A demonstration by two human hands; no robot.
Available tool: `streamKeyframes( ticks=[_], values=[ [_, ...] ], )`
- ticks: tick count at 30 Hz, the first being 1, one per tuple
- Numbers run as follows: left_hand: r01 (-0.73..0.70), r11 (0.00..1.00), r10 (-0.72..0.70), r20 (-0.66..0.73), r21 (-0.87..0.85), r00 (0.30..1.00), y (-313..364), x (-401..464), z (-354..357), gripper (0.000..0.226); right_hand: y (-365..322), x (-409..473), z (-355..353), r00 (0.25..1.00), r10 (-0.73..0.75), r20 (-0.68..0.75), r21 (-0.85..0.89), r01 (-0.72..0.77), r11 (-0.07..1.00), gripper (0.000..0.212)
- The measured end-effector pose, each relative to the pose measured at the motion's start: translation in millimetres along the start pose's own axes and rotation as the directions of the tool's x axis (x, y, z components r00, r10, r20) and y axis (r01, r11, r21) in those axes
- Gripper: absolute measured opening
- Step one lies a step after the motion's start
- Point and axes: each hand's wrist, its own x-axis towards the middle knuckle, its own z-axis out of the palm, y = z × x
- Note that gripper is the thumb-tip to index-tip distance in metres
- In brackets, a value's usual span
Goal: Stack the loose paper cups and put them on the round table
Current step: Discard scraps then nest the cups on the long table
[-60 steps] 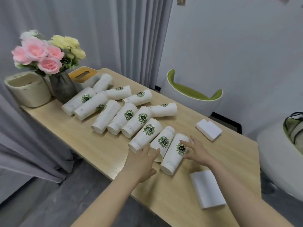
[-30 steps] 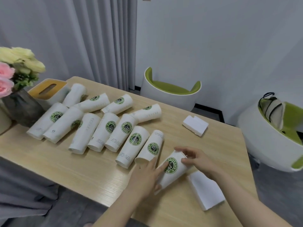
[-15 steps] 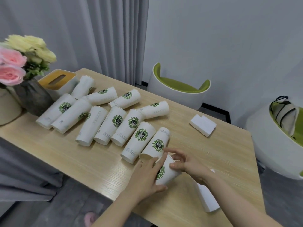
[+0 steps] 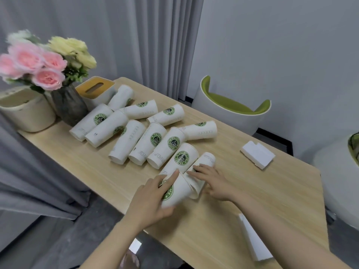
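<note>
Several white paper cups [image 4: 159, 140] with green logos lie on their sides across the wooden table [image 4: 252, 191]. My left hand [image 4: 151, 199] is closed around one cup [image 4: 178, 191] near the table's front edge, with its open end pointing right. My right hand [image 4: 211, 181] rests palm down, fingers spread, on the neighbouring cup [image 4: 207, 158] and against the rim of the held cup. I cannot tell whether one cup sits inside the other.
A vase of pink and yellow flowers [image 4: 68, 105], a tissue box [image 4: 95, 90] and a cream bin [image 4: 27, 113] stand at the table's far left. Two white napkin stacks [image 4: 258, 156] [image 4: 254, 239] lie on the right. A green-seated chair [image 4: 233, 107] stands behind the table.
My left hand has taken over the cup that both hands held and turned it. My right hand has let go and moved onto the neighbouring cup. The view has shifted left.
</note>
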Motion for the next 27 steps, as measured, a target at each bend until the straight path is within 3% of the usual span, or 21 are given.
streamKeyframes(
  ticks=[5,11,15,21,27],
  values=[
    [0.088,0.996,-0.089,-0.047,-0.022,0.995,-25.5,-8.0,-14.4,0.100,-6.1,18.3,7.4,0.998,-0.041,0.042,-0.257,0.050,0.965,0.085],
    [0.131,0.991,-0.131,-0.033,-0.004,0.991,-40.7,-10.3,-15.3,0.101,-4.6,19.1,11.9,0.994,-0.108,-0.018,-0.397,0.092,0.913,0.104],
    [0.128,0.992,-0.128,-0.008,0.011,0.992,-41.7,-10.8,-12.1,0.099,-2.7,15.2,14.6,0.987,-0.143,0.072,-0.478,0.160,0.864,0.110],
    [0.114,0.993,-0.114,0.003,-0.014,0.993,-37.7,-8.2,-10.5,0.100,-1.5,12.8,15.2,0.986,-0.160,0.056,-0.426,0.168,0.889,0.104],
    [0.122,0.992,-0.122,0.015,-0.015,0.992,-37.4,-10.7,-6.2,0.101,0.8,0.0,24.1,0.999,-0.050,-0.001,-0.308,0.047,0.950,0.106]
  ],
)
